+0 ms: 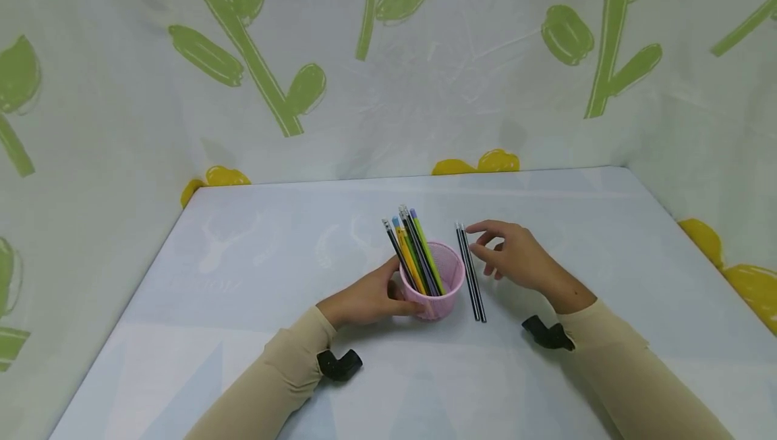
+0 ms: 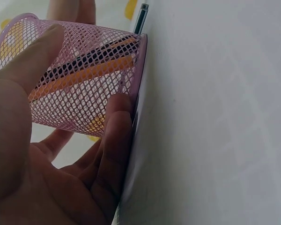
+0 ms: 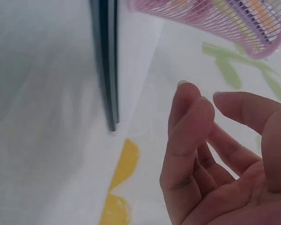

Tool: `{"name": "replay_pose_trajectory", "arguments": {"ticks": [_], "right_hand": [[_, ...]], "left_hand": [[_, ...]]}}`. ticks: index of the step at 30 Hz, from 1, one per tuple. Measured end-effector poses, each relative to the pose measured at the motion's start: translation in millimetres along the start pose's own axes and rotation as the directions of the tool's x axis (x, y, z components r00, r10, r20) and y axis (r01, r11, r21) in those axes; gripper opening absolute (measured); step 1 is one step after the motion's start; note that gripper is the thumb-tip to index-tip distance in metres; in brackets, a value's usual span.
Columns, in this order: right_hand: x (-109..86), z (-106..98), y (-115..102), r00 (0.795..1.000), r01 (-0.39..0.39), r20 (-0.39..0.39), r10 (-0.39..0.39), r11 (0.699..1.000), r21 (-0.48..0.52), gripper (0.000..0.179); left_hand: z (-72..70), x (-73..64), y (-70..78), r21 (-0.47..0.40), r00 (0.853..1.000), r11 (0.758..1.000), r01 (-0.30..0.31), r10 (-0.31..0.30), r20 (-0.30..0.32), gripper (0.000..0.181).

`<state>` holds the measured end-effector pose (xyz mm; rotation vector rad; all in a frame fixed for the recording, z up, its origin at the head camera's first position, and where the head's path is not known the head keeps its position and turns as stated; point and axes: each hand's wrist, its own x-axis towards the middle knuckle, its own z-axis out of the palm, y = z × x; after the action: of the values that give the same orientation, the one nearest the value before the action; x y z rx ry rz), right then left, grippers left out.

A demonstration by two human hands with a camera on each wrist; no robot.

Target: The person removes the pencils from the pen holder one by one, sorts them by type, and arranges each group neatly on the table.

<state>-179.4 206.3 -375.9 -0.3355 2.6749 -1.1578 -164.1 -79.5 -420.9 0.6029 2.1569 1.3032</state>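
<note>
Gripping a pink, round mesh cup (image 1: 442,306), the left hand (image 1: 373,299) sits at the cup's 8 o'clock, thumb and fingers curled around its wall. The cup stands upright on a pale, cloth-covered table (image 1: 461,386). Slim black, yellow and green pencils (image 1: 415,251) lean inside it, tops towards 11 o'clock.

Just beside the cup, at its 3 o'clock, 2 slim black pencils with pale stripes (image 1: 475,279) lie side by side on the cloth, their ends pointing to 11 and 5 o'clock. Beyond them, at the cup's 2 o'clock, the right hand (image 1: 516,251) is free and holds nothing: its fingers bend loosely, and the right wrist view shows a gap between thumb and index fingertip. The index fingertip is near the far end of the pair.

For a good pickup, a pinch around mid-shaft would probably balance better than a grasp at the far end. Since the 2 shafts lie so close, a light fingertip roll may help separate them. The left hand's low, wrapped hold seems sensible, as the leaning bundle could tip a loose cup.

No brand or label can be made out. At the cup's 9 o'clock, well apart, faint lettering (image 1: 211,286) on the cloth is too pale to read.
</note>
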Motion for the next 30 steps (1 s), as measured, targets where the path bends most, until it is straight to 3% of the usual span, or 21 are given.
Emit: {"name": "replay_pose_trajectory", "arguments": {"ticks": [8,17,30], "right_hand": [[-11.0,0,-18,0.997,0.056,-0.064,-0.053,0.997,0.043,0.034],[-21.8,5,-38,0.979,0.141,-0.158,-0.129,0.988,0.067,0.024],[-9.0,22,-63,0.945,0.267,-0.222,-0.24,0.959,0.096,0.019]], "left_hand": [[-2.3,-1.6,-0.1,-0.039,1.0,0.999,0.005,-0.005,-0.002,0.093],[-1.8,-2.8,0.2,-0.065,1.0,0.998,0.02,-0.02,0.004,0.088],[-2.2,-2.6,-1.1,-0.087,1.0,0.996,0.027,-0.028,-0.002,0.074]]}}
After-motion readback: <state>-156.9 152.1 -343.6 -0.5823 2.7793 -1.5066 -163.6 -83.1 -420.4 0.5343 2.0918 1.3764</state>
